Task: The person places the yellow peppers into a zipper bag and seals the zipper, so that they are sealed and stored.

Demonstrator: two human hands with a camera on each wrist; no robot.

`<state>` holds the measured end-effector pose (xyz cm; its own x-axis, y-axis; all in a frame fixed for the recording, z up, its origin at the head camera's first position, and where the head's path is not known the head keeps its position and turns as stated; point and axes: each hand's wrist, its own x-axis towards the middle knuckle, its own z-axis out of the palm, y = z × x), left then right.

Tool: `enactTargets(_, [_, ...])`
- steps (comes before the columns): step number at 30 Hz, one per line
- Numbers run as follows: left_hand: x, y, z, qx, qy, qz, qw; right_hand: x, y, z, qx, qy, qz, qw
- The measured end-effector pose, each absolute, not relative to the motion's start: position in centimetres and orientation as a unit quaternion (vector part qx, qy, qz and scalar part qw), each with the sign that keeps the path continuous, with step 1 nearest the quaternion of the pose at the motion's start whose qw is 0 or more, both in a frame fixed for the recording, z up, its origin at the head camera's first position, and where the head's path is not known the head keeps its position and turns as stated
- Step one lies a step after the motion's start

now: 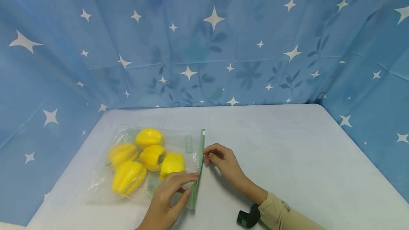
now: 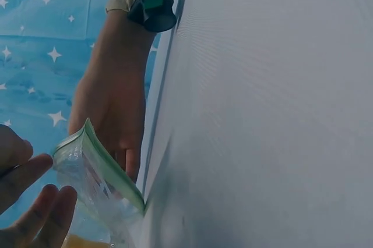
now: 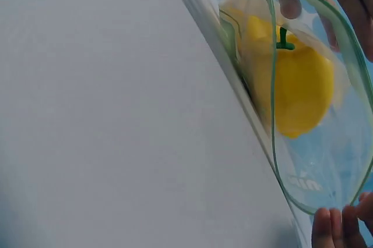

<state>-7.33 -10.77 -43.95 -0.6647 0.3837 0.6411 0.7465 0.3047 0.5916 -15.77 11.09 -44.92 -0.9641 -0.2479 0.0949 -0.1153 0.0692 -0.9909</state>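
A clear zip bag [image 1: 188, 144] with a green-edged mouth lies on its side, with several yellow bell peppers [image 1: 149, 137] inside. My left hand [image 1: 170, 198] holds the near part of its mouth, index finger and thumb bent at the green strip. At the middle of the mouth, my right hand [image 1: 225, 164] pinches the edge between thumb and curled fingers. The right wrist view shows the mouth parted, with a green-stemmed yellow pepper [image 3: 300, 91] behind it. Left fingers [image 2: 35, 169] meet the bag's edge in the left wrist view; the thumb's contact is unclear.
A white table [image 1: 287, 144] extends to the right of the bag. Blue curtains [image 1: 191, 38] with white stars stand behind it and at both sides. A black device [image 1: 249, 217] sits at the right wrist, by a beige sleeve [image 1: 284, 210].
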Motion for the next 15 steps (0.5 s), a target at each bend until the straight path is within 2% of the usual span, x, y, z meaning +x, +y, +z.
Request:
enactTargets(4, [-7.3, -10.6, -44.1, -0.376, -0.782, -0.449, 0.214, -16.3, 11.2, -44.6, -0.071, 0.729, -0.680, 0.038])
enactTargets(8, [-7.5, -10.6, -43.8, -0.380, -0.788, -0.423, 0.238, -17.5, 11.6, -44.5, -0.056, 0.722, -0.689, 0.044])
enactTargets(15, [-8.0, -10.9, -42.3, -0.390, -0.835, -0.248, 0.300, -19.4, 12.3, -43.7, -0.054, 0.699, -0.701, 0.130])
